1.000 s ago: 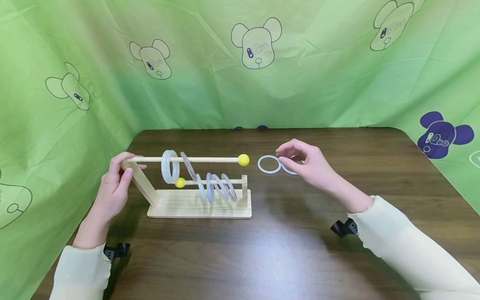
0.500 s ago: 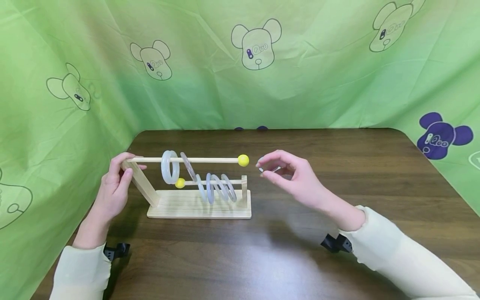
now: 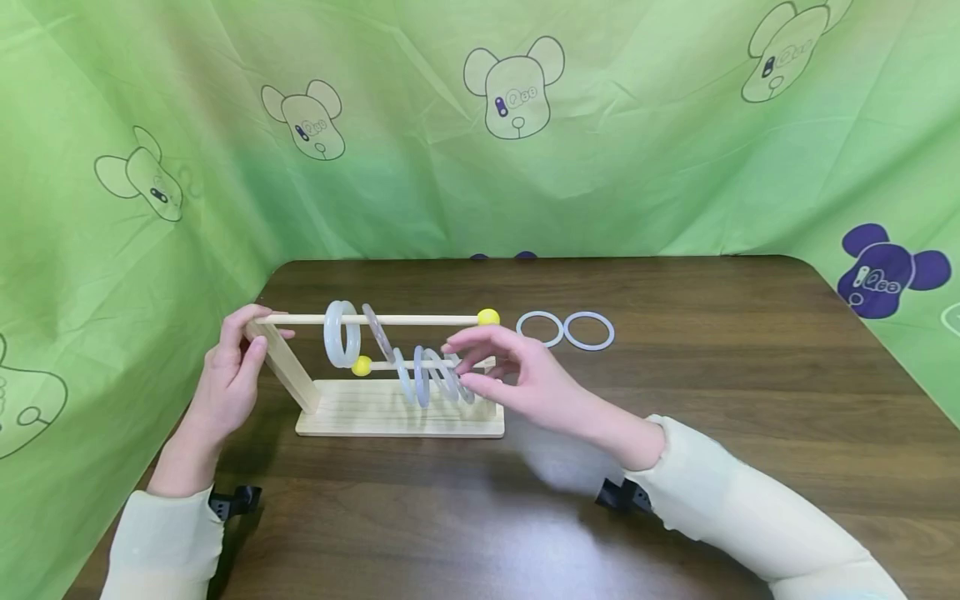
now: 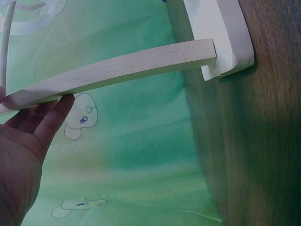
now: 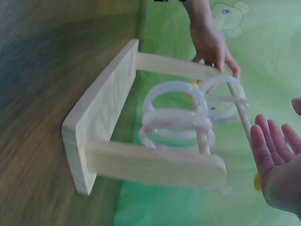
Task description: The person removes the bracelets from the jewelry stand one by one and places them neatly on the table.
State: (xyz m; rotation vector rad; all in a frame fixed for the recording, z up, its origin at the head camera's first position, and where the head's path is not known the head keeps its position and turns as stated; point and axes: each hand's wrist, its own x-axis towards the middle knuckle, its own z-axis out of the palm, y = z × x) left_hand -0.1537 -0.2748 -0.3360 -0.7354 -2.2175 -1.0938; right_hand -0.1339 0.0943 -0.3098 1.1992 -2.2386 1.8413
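Observation:
The pale wooden stand (image 3: 360, 412) has two rods tipped with yellow balls. My left hand (image 3: 225, 375) grips the top of its tall slanted post (image 4: 136, 66), thumb in front and fingers behind. Several translucent bangles hang on the stand: pale ones (image 3: 332, 333) and a purplish one (image 3: 377, 332) on the upper rod, others (image 3: 422, 377) on the lower rod. My right hand (image 3: 532, 375) is at the right end of the lower rod, fingers apart and nothing visible between them. Whether its fingertips touch the nearest bangle is unclear. The right wrist view shows its fingers (image 5: 277, 146) extended.
Two pale bluish bangles, a left one (image 3: 540, 313) and a right one (image 3: 588, 314), lie flat on the dark wooden table (image 3: 712, 350) behind my right hand. A green printed cloth (image 3: 420, 192) hangs around the table's back and sides.
My right hand has moved left and toward me, from over the two flat bangles to the stand's lower rod. Both flat bangles are uncovered now. The left hand and the stand have stayed put.

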